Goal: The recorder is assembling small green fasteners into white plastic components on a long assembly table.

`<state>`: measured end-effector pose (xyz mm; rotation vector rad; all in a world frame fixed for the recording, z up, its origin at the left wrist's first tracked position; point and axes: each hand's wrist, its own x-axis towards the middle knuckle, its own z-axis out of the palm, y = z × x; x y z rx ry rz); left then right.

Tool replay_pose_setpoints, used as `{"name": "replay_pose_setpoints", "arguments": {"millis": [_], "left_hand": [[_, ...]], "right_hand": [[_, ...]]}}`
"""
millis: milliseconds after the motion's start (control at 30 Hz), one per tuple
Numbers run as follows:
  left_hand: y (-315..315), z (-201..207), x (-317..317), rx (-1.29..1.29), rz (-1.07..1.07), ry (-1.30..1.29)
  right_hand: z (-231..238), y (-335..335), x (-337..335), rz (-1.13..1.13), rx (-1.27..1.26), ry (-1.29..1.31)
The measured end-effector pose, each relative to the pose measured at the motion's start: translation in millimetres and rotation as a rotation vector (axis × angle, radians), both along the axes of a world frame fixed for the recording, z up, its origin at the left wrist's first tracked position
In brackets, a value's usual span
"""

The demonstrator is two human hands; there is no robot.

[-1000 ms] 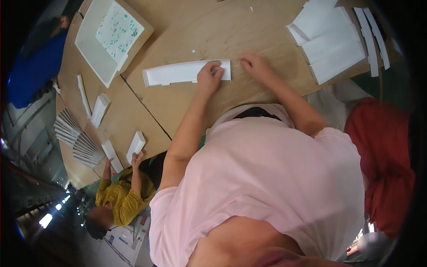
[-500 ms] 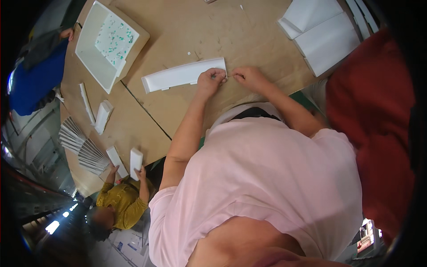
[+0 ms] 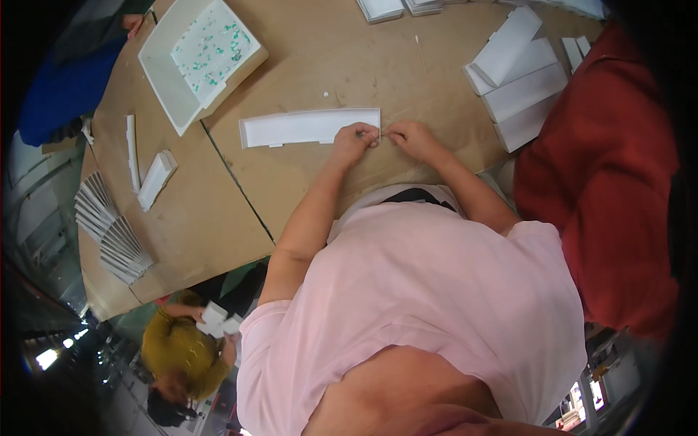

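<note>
A long, shallow white cardboard box point(image 3: 291, 129), its hollow side up, lies on the table in front of me. At its right end my left hand point(image 3: 356, 142) is closed, the fingers curled over the near corner. Just beyond that end, my right hand point(image 3: 413, 139) makes a pinch close to the left fingertips. Whatever sits between the right fingers is too small to make out. The fingers of both hands nearly meet at the box's end wall.
A cream plastic bin point(image 3: 249, 64) with small green and clear pieces stands far left. White boxes point(image 3: 523, 87) are stacked at right, beside a person in red point(image 3: 596, 182). Fanned white strips point(image 3: 120, 247) lie left, near a person in yellow point(image 3: 174, 345). A seam crosses the table.
My view has shifted, and the box now appears more level. Both hands remain at its right end. The person in yellow has drawn white boxes away from the table's edge.
</note>
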<state>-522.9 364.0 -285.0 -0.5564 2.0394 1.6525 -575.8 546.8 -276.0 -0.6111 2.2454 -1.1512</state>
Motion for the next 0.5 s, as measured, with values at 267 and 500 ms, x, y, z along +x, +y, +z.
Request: {"name": "replay_pose_setpoints", "arguments": {"millis": [267,500], "left_hand": [[-2,-9,3,-0.21,-0.123,0.152],[2,-4,13,-0.087,0.02,0.202]], "right_hand": [[-9,-12,-1,0.198,0.026,0.164],[11,-2,-18,0.326,0.171,0.006]]}}
